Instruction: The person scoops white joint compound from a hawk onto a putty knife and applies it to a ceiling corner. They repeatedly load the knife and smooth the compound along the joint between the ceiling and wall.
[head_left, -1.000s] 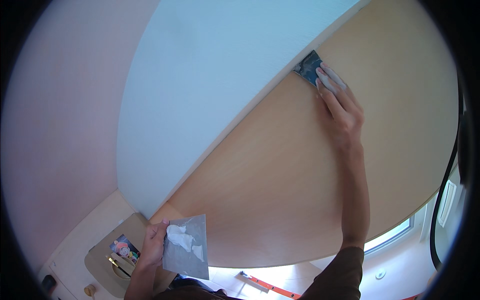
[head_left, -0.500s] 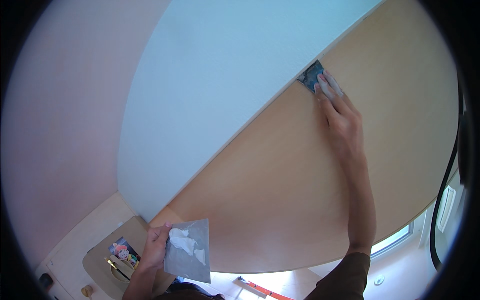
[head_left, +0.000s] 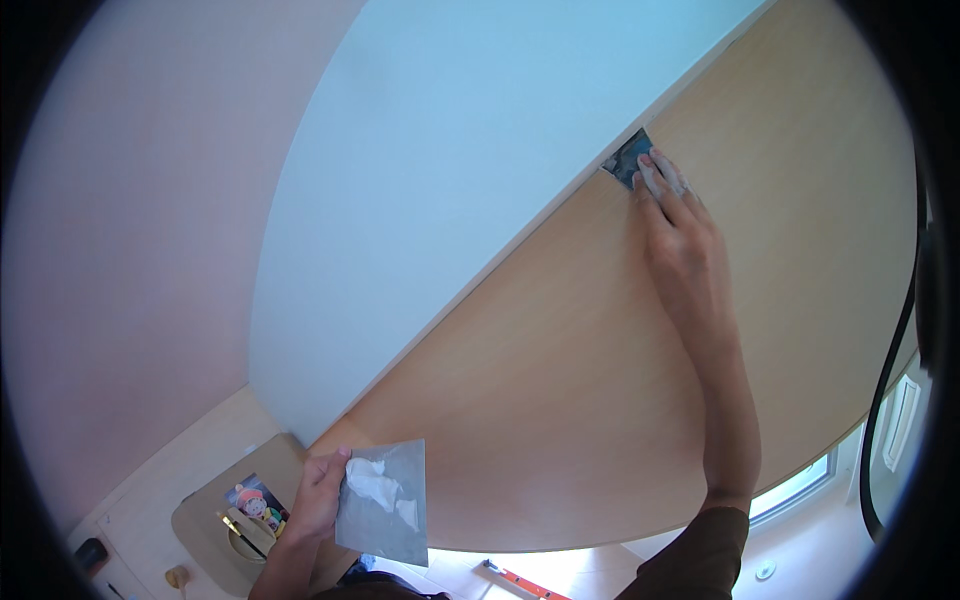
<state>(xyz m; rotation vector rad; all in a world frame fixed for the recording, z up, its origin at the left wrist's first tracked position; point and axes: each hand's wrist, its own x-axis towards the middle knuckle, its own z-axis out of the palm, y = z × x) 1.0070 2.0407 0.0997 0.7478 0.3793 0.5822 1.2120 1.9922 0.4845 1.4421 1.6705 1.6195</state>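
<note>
Along the seam [head_left: 475,291], the blue scraper [head_left: 628,160] is scarcely shifted by the right hand [head_left: 690,240], fingers together, work appearing localised; the metal plate [head_left: 385,530] is pinched by the left hand [head_left: 320,490].

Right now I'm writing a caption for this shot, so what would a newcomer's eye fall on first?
Probably the right hand, at upper right, holding a dark blue flat blade where the pale blue surface meets the tan panel. Next, at lower left, the left hand grips a grey plate bearing white paste. An orange bar shows at the bottom edge.
</note>
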